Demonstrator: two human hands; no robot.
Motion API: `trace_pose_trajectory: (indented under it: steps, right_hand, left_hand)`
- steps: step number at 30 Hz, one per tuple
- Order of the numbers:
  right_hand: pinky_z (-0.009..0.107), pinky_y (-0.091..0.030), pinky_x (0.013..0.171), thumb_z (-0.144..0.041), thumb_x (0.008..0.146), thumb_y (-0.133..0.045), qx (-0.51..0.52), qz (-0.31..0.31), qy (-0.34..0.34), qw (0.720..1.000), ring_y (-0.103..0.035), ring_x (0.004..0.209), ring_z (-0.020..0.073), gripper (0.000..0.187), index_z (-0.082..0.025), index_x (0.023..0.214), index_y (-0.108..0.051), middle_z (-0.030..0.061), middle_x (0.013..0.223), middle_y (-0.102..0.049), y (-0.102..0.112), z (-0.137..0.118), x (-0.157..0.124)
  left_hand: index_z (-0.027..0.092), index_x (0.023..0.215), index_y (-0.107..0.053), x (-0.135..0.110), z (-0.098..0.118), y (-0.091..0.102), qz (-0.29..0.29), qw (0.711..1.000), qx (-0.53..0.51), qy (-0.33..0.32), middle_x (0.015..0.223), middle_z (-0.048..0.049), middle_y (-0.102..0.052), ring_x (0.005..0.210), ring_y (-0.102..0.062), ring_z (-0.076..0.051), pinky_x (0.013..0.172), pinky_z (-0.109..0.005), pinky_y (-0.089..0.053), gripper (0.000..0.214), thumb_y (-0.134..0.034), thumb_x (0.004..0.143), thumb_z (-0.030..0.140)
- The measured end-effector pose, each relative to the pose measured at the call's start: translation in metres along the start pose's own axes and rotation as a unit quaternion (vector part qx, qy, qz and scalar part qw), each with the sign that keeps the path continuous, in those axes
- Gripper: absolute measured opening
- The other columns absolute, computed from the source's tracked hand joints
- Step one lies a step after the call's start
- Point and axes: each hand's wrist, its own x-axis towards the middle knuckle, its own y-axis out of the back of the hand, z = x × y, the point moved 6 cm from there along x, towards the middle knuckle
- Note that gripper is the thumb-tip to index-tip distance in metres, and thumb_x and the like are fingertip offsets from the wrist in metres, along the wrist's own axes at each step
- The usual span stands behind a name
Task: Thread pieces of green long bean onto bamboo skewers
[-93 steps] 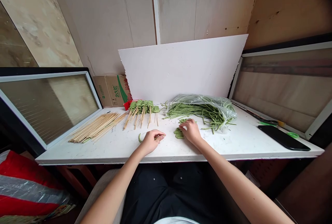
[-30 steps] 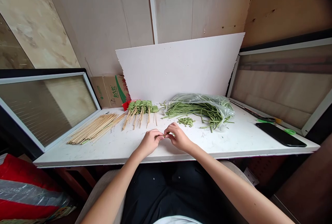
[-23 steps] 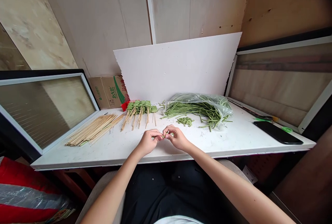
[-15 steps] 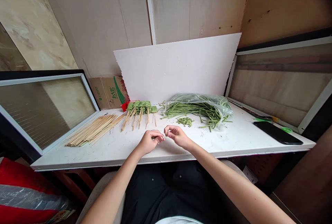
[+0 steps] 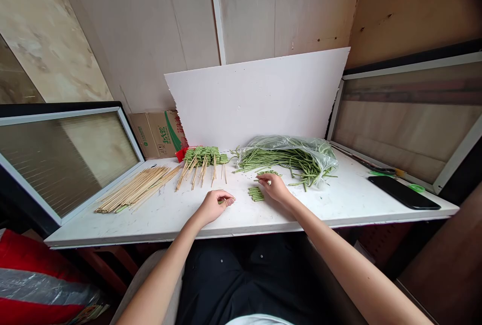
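Note:
My left hand (image 5: 215, 205) is closed near the front of the table, and a bit of green bean (image 5: 221, 202) shows between its thumb and fingers. My right hand (image 5: 274, 187) reaches farther forward, fingertips pinched together over the small pile of bean scraps (image 5: 268, 172), which it partly covers. What those fingertips hold is too small to make out. Just left of the right wrist lies a neat row of short bean pieces (image 5: 256, 194). Long green beans (image 5: 271, 158) spill from a clear plastic bag (image 5: 320, 150) behind the right hand.
Bare bamboo skewers (image 5: 137, 189) lie at the left; skewered bean bundles (image 5: 203, 156) are stacked behind them. A black phone (image 5: 402, 193) rests at the right, near a green-handled tool (image 5: 416, 188). A white board (image 5: 256, 99) and a cardboard box (image 5: 160, 134) stand at the back.
My hands have parted. The right moved forward and right to the scrap pile, uncovering the row of short bean pieces; the left stayed near its place, shifting slightly left.

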Motion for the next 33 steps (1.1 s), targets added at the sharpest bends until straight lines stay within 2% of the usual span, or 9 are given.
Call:
trace_pose_trajectory:
  steps: [5,14,19,23,25,27,29,31,33]
  right_hand:
    - [0.040,-0.055,0.084,-0.017,0.091,-0.071,-0.073,0.054,-0.054,0.994,-0.074,0.093,0.0293,0.014,-0.020,0.097,-0.083,0.0126,0.098,-0.081,-0.008,0.006,0.003]
    - [0.043,-0.047,0.094,-0.005,0.090,-0.060,-0.191,-0.013,0.015,0.981,-0.061,0.114,0.0345,0.028,-0.020,0.091,-0.083,0.0125,0.097,-0.079,-0.031,0.004,0.010]
    - [0.043,-0.047,0.097,0.005,0.082,-0.054,-0.202,-0.005,0.020,0.979,-0.061,0.113,0.0319,0.042,-0.018,0.102,-0.083,0.0112,0.108,-0.079,-0.027,0.003,0.008]
    - [0.048,-0.047,0.100,0.003,0.087,-0.053,-0.163,0.056,0.060,0.983,-0.058,0.120,0.0345,0.042,-0.020,0.107,-0.082,0.0127,0.112,-0.078,-0.012,-0.024,0.004]
    - [0.047,-0.049,0.100,-0.011,0.096,-0.057,-0.099,0.012,0.109,0.989,-0.063,0.114,0.0319,0.030,-0.022,0.109,-0.081,0.0115,0.109,-0.078,-0.010,-0.045,-0.001]
    - [0.041,-0.052,0.094,-0.030,0.099,-0.065,-0.019,-0.105,0.132,0.986,-0.069,0.105,0.0279,0.021,-0.023,0.112,-0.080,0.0096,0.108,-0.079,-0.019,-0.064,-0.008]
    - [0.036,-0.054,0.087,-0.042,0.093,-0.075,0.034,-0.186,0.133,0.973,-0.072,0.099,0.0258,0.030,-0.024,0.116,-0.079,0.0083,0.106,-0.080,-0.027,-0.078,-0.018]
    - [0.034,-0.054,0.083,-0.044,0.089,-0.080,0.056,-0.206,0.135,0.968,-0.073,0.095,0.0248,0.033,-0.024,0.115,-0.080,0.0079,0.103,-0.080,-0.032,-0.087,-0.024]
    - [0.033,-0.053,0.083,-0.039,0.091,-0.079,0.060,-0.196,0.147,0.968,-0.072,0.092,0.0235,0.023,-0.024,0.109,-0.082,0.0072,0.100,-0.080,-0.036,-0.091,-0.027]
  left_hand:
    - [0.018,0.095,-0.083,0.001,0.006,-0.015,-0.002,1.000,-0.006,-0.004,0.101,-0.0117,-0.082,0.091,-0.074,-0.025,0.088,-0.040,-0.060,0.032,-0.073,0.090,0.048]
    - [0.018,0.098,-0.083,0.000,0.013,-0.022,-0.001,1.000,0.013,-0.013,0.105,-0.0116,-0.080,0.098,-0.073,-0.024,0.091,-0.036,-0.059,0.021,-0.073,0.091,0.036]
    - [0.018,0.107,-0.083,0.000,0.005,-0.019,0.002,0.999,0.026,-0.019,0.109,-0.0122,-0.078,0.098,-0.071,-0.023,0.090,-0.035,-0.059,0.024,-0.069,0.094,0.033]
    - [0.019,0.122,-0.079,0.000,-0.003,-0.016,0.005,0.999,0.023,-0.039,0.120,-0.0136,-0.073,0.102,-0.070,-0.021,0.093,-0.036,-0.059,0.032,-0.063,0.096,0.028]
    - [0.018,0.125,-0.077,0.001,-0.008,-0.016,0.006,0.999,0.009,-0.032,0.120,-0.0140,-0.072,0.097,-0.070,-0.020,0.090,-0.036,-0.060,0.034,-0.062,0.097,0.028]
    - [0.018,0.134,-0.071,0.001,-0.012,-0.017,0.006,1.000,-0.013,-0.012,0.116,-0.0130,-0.072,0.089,-0.071,-0.019,0.084,-0.036,-0.061,0.041,-0.064,0.096,0.030]
    - [0.019,0.147,-0.060,-0.001,-0.013,-0.019,0.000,0.999,-0.043,0.008,0.109,-0.0108,-0.073,0.082,-0.071,-0.018,0.081,-0.035,-0.061,0.055,-0.067,0.095,0.032]
    - [0.020,0.155,-0.048,-0.002,-0.009,-0.022,-0.008,0.997,-0.071,0.019,0.105,-0.0092,-0.074,0.081,-0.072,-0.018,0.080,-0.035,-0.060,0.067,-0.070,0.093,0.034]
    - [0.020,0.155,-0.047,-0.003,-0.004,-0.023,-0.013,0.996,-0.085,0.024,0.103,-0.0086,-0.074,0.081,-0.073,-0.018,0.080,-0.035,-0.060,0.069,-0.072,0.092,0.036]
